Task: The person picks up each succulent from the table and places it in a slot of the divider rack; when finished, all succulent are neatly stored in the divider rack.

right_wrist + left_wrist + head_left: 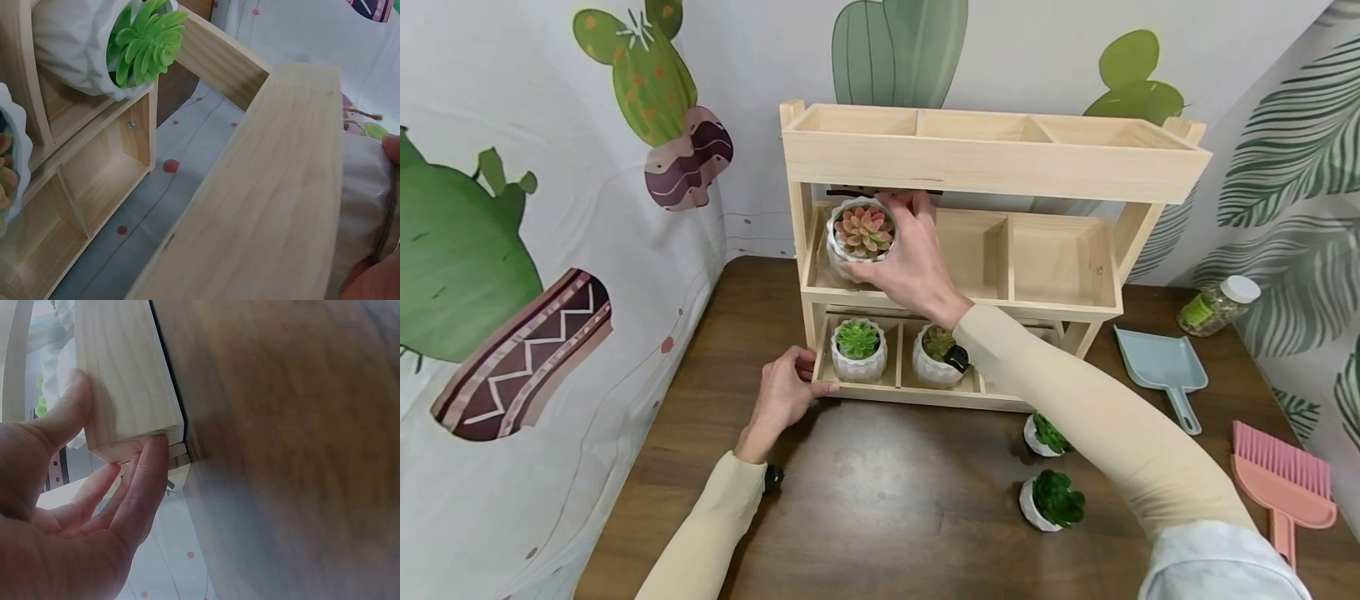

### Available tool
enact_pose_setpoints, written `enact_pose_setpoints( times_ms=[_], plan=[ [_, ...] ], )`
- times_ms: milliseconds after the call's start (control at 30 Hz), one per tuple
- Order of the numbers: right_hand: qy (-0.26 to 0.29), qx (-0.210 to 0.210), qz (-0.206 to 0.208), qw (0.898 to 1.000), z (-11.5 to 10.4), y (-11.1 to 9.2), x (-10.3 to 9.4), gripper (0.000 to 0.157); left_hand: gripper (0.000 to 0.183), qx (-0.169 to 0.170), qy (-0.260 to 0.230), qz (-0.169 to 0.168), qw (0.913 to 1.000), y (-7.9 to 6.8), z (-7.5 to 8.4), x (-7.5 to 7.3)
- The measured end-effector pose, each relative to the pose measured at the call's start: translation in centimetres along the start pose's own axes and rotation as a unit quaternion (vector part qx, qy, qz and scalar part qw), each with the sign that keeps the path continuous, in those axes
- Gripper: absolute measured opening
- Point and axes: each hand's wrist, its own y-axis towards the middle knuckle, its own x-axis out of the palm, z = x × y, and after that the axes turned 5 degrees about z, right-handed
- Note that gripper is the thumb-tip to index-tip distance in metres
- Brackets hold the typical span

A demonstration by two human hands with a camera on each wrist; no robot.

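Observation:
My right hand (917, 254) grips a white pot with a pink-tipped succulent (862, 231) at the left compartment of the middle tier of a wooden plant stand (992, 162). In the right wrist view, part of this white pot (362, 212) shows behind a wooden board. At the stand's bottom left corner my left hand (784, 392) holds on, its thumb (72, 403) on one face and fingers against the end. The bottom tier carries a potted green succulent (858, 350) at left and another potted succulent (934, 354) beside it, partly behind the right wrist.
Two more potted green plants, one nearer the stand (1045, 435) and one nearer me (1051, 500), are on the brown table (880, 517). To the right lie a blue dustpan (1165, 367), a pink brush (1281, 479) and a white-lidded jar (1217, 306). A patterned wall covering (760, 158) stands behind.

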Motion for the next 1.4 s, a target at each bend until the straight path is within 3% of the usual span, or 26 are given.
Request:
enact_pose_setpoints(
  times_ms=[567,967,1400],
  plan=[
    [-0.008,-0.013,-0.024,1.0,0.71,0.73,0.56,0.095,0.053,0.002,0.001,-0.004,1.0,0.02,0.17,0.04],
    [-0.027,0.011,-0.042,0.999,0.36,0.67,0.84,0.103,0.054,-0.005,0.001,-0.006,1.0,-0.15,0.17,-0.01],
    [-0.051,0.004,-0.044,0.998,0.0,0.63,0.83,0.111,0.055,-0.007,-0.006,-0.007,0.9999,-0.1,0.2,-0.13]
  ],
)
